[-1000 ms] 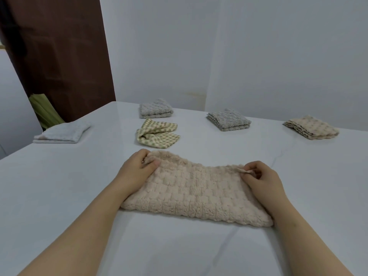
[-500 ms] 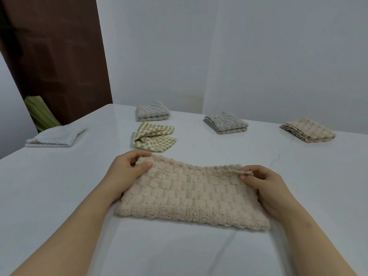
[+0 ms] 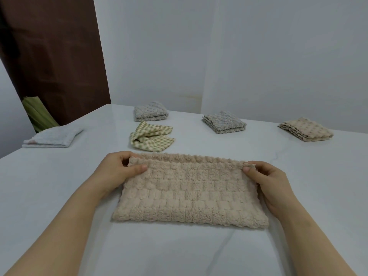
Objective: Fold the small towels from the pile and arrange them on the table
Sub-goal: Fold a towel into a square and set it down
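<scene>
On the white counter [image 3: 49, 186], towards its front edge, the left hand [image 3: 116, 172] pinches the far left corner of the beige towel [image 3: 189, 193], fingers curled; the right hand [image 3: 270, 182] pinches the far right corner, seemingly the top layer.

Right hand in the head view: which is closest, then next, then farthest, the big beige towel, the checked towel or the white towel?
1. Big beige towel, pinched by the right hand.
2. Checked towel, middle, farther back.
3. White towel, far left edge.
</scene>
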Tool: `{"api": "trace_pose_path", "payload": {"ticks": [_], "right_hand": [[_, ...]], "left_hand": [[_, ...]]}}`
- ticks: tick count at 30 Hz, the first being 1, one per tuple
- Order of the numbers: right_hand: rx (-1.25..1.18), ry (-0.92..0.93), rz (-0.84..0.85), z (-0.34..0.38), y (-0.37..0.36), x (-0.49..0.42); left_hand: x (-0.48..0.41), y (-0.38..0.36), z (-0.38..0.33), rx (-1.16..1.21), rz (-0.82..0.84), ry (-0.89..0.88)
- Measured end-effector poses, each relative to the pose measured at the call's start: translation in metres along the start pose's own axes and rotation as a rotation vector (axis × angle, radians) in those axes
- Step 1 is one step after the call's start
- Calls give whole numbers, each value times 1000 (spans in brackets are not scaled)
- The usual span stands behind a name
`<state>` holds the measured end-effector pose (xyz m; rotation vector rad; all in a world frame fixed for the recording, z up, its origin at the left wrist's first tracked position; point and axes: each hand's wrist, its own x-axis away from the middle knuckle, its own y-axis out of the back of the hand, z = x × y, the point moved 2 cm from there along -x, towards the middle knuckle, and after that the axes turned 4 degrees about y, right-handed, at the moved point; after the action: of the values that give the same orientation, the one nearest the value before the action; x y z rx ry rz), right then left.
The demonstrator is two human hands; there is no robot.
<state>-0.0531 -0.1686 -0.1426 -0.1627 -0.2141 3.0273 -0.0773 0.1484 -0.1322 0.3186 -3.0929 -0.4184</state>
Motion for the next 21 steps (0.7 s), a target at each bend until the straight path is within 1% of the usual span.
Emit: {"api": "trace_pose_path", "payload": {"ticks": [4,9,14,16,19,21], "right_hand": [[27,78,-33,2,0,-1],[38,130,-51,3,1,-4],[22,157,-105,3,0,-4],[87,203,-157,4,-1,-2],[263,303,-217,6,-2,1],[325,339,-255,10,-4,3]], "left_hand": [[-4,3,2,91,-101,-19],[-5,2,-1,99,-166,-104],[-2,-5,-3,57,-235,-133],[-2,-6,-3,60,-261,-125],[0,-7,-7,60,-270,-87],[2,-7,-10,93,-264,-29]]}}
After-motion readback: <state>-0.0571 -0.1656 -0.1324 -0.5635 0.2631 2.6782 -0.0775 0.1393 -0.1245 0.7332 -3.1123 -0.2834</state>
